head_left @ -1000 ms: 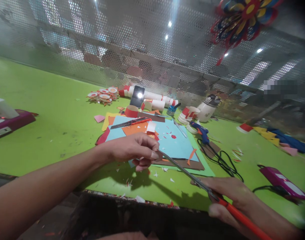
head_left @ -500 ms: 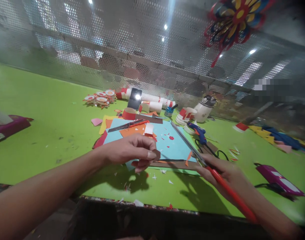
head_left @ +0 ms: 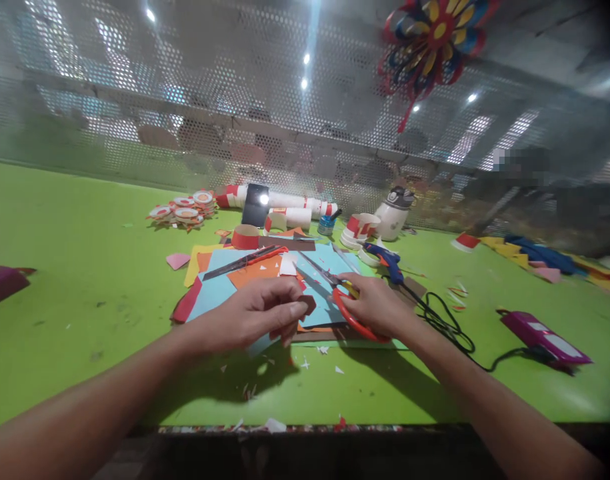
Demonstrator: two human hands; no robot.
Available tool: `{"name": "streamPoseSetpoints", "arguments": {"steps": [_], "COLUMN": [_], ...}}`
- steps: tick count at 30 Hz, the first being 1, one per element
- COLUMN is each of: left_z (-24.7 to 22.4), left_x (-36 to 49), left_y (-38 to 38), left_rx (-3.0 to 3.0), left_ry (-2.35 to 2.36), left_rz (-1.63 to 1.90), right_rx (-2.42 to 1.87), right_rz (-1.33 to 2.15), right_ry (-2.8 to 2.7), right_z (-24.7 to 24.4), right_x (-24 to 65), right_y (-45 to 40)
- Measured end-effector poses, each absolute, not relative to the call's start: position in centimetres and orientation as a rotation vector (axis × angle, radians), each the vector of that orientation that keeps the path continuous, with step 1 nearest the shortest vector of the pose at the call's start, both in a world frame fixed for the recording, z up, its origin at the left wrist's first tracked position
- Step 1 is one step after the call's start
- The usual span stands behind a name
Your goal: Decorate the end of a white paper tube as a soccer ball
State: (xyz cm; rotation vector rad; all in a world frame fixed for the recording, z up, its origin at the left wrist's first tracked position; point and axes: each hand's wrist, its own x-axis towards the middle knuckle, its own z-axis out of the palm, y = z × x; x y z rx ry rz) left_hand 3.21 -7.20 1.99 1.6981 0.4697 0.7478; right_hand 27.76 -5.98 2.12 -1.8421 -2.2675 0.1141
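My left hand [head_left: 262,310] is closed, thumb against fingers, on a small brown paper piece [head_left: 309,306]. Over the light blue paper [head_left: 325,309], my right hand [head_left: 379,303] grips a pair of scissors [head_left: 347,313] by the red handle. Their blades point away to the upper left and appear slightly parted, just right of the brown piece. Another pair of scissors [head_left: 245,262] with red handles lies on the sheets beyond my left hand. A small white paper piece [head_left: 288,264] stands near it, and tiny red and white scraps lie around.
A blue glue gun [head_left: 391,261] lies to the right, its black cord running to a purple power strip [head_left: 547,339]. Behind stand a phone [head_left: 255,207], a red paper ring [head_left: 245,237], red-and-white cups [head_left: 359,230] and a penguin-like jar [head_left: 392,217]. Flower-shaped pieces [head_left: 187,212] are stacked at left.
My right hand has brought the scissors in from the lower right, over the papers, its fingers now at the handles. My left hand keeps the brown piece. The view has shifted slightly.
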Motion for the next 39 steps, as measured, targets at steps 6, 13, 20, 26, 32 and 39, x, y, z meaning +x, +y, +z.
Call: {"name": "streamPoseSetpoints", "arguments": {"steps": [6,13,20,26,32,39], "left_z": [0.5,0.2,0.0,-0.1,0.0,-0.4], "left_x": [3.5,3.9,4.0,4.2,4.3,4.4], "left_y": [-6.2,-5.5,-5.2,-5.3,-5.3,-5.5], "left_rx": [1.528,1.299,1.389,1.483,1.485,1.448], "left_ry": [0.567,0.655,0.726,0.753,0.764,0.696], "left_rz": [0.872,0.997,1.029,1.013,1.019,0.964], "right_rx": [-1.911,-1.853,-1.383,-1.036,-0.912,-0.885], "right_rz": [0.04,0.106,0.538,0.939,1.116,1.143], "right_ry": [-2.221,-2.232,-2.081,-1.868,-1.69,-1.562], "right_z": [0.5,-0.1,2.4,2.2,1.0,0.6], "right_x": [27.1,27.4,25.0,22.1,21.5,21.7], "right_y": [-3.4,-3.1,-5.3,-5.4,-5.1,-5.4]}}
